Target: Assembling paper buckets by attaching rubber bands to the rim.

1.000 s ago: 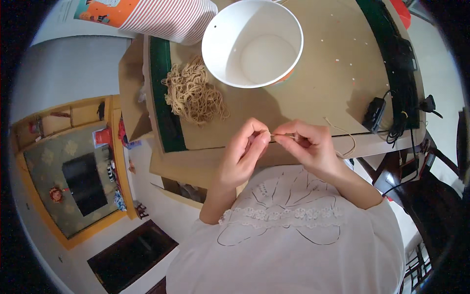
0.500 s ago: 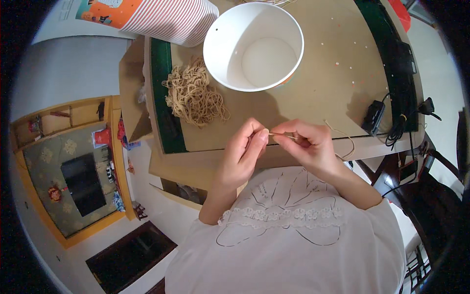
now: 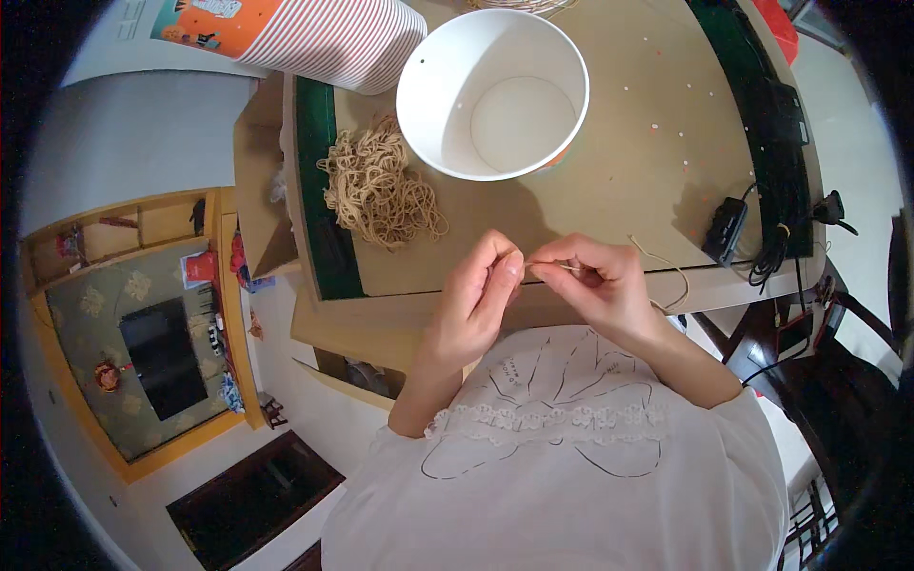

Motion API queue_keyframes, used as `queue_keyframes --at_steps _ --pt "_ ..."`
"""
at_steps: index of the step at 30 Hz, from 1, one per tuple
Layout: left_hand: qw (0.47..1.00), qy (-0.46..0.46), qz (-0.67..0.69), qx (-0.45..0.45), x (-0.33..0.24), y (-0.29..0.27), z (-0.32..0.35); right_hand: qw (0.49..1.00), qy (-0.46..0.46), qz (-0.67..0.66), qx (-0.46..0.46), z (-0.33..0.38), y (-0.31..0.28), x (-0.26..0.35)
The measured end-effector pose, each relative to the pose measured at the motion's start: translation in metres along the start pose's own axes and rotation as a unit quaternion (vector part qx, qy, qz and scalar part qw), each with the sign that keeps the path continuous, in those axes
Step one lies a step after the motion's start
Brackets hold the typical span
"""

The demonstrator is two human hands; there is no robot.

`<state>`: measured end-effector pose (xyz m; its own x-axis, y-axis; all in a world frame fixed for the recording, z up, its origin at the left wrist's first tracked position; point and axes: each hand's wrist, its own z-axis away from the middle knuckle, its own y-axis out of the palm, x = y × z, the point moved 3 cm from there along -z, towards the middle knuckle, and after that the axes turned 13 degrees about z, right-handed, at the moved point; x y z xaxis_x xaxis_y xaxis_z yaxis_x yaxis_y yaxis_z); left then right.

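Note:
My left hand and my right hand meet in front of my chest at the table's near edge. Both are closed in a pinch on a thin tan string. A short stretch of it runs between the fingertips, and its loose end curves out past my right wrist. Whatever else the curled fingers cover is hidden. Beyond my left hand lies a tangled heap of tan string. Behind both hands stands a large white paper bucket, with its open mouth toward me and a bare inside.
A stack of striped paper buckets lies on its side at the far left. On the right are a black adapter and coiled cables by the table edge. Small pale specks dot the brown tabletop. A dark chair stands at right.
Hardly anything differs. My hands keep the same pinch on the string, and the view has shifted very slightly.

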<state>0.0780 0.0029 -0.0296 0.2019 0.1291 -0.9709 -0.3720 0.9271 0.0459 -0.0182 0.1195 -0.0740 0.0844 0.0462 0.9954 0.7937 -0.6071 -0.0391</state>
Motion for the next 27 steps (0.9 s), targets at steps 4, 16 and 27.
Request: queue_keyframes --at_steps 4,16,27 --pt "1.0 0.011 0.007 0.002 0.0 0.001 0.001 1.0 0.007 -0.009 -0.001 -0.001 0.0 0.001" --pt "1.0 0.012 -0.017 -0.021 -0.003 0.004 -0.001 0.998 0.06 -0.032 0.008 -0.003 -0.002 -0.001" --pt "0.925 0.17 -0.339 0.0 -0.079 0.0 -0.097 0.961 0.079 -0.132 -0.228 -0.044 -0.027 -0.021"
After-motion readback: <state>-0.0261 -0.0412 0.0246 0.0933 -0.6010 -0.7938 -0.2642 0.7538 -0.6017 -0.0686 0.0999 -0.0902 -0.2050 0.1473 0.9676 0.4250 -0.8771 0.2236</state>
